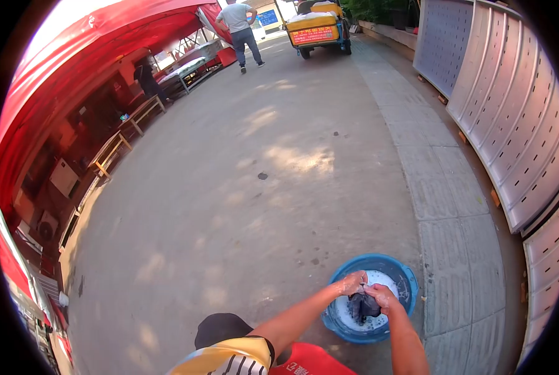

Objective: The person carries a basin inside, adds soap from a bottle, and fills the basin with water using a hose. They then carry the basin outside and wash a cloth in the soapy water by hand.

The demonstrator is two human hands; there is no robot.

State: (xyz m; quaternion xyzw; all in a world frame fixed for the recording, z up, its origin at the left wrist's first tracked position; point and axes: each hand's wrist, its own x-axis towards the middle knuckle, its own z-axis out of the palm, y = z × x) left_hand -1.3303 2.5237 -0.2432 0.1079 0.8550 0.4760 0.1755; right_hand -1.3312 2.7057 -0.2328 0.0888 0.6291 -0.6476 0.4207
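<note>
Cloth (365, 305): best rubbed low over suds (347, 316)
Left grip (353, 283): grasping cloth
Right grip (383, 297): grasping cloth
Basin (407, 290): keep drips inside

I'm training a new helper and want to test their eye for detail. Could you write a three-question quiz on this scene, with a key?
1. Which colour is the basin: a) red, b) blue, c) yellow?
2. True or false: the dark cloth lies outside the basin, untouched.
3. What stands along the right edge of the view?

Key:
1. b.
2. False: the left hand and right hand hold it over the suds.
3. Slotted metal panels.
</note>
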